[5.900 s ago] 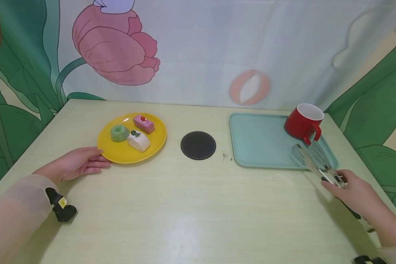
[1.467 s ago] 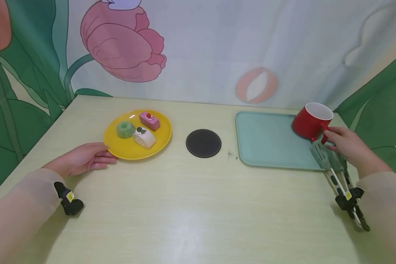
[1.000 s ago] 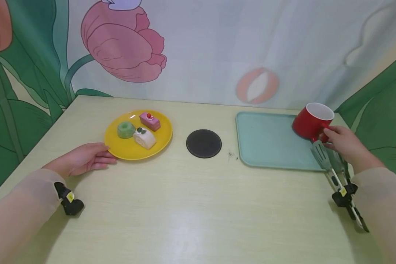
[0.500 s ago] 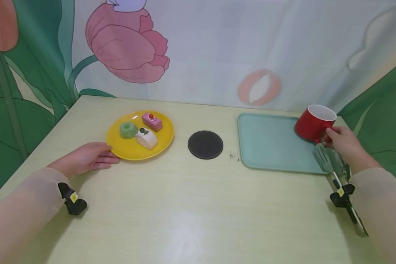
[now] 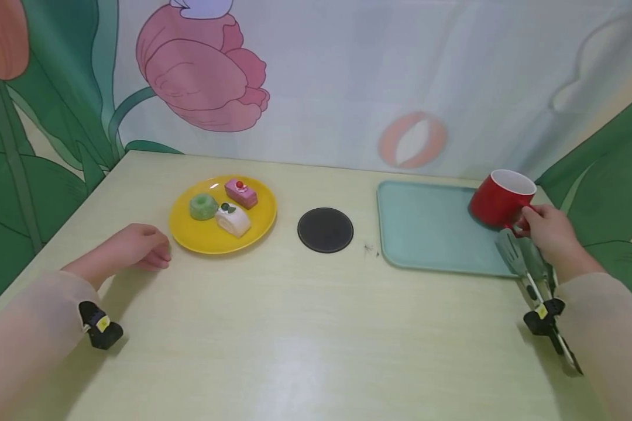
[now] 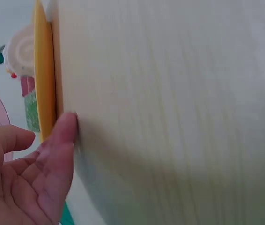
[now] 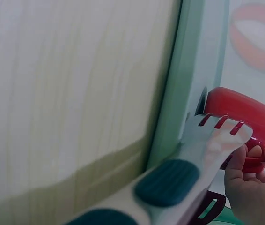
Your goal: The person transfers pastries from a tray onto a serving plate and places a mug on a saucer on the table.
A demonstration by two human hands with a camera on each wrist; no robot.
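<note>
My right hand (image 5: 549, 235) pinches the handle of a red mug (image 5: 497, 200), white inside, at the right end of the pale blue-green tray (image 5: 426, 228). Metal tongs (image 5: 529, 280) with dark grips lie under my right wrist, heads over the tray's near edge. In the right wrist view the slotted head of the tongs (image 7: 221, 136) passes in front of the mug (image 7: 245, 110). My left hand (image 5: 137, 245), loosely bent and holding nothing, is just left of a yellow plate (image 5: 200, 241). In the left wrist view its thumb (image 6: 18, 138) is apart from the fingers.
The plate carries a green ring-shaped sweet (image 5: 203, 207), a white cake roll (image 5: 233, 220) and a pink cake slice (image 5: 241, 193). A black round disc (image 5: 325, 230) lies between plate and tray. Behind the table (image 5: 274, 327) hangs a flower-printed curtain (image 5: 321, 88).
Since the earliest frame my right hand has let go of the tongs and taken the mug's handle. In the last half second my left hand has left the plate's rim, moving slightly left.
</note>
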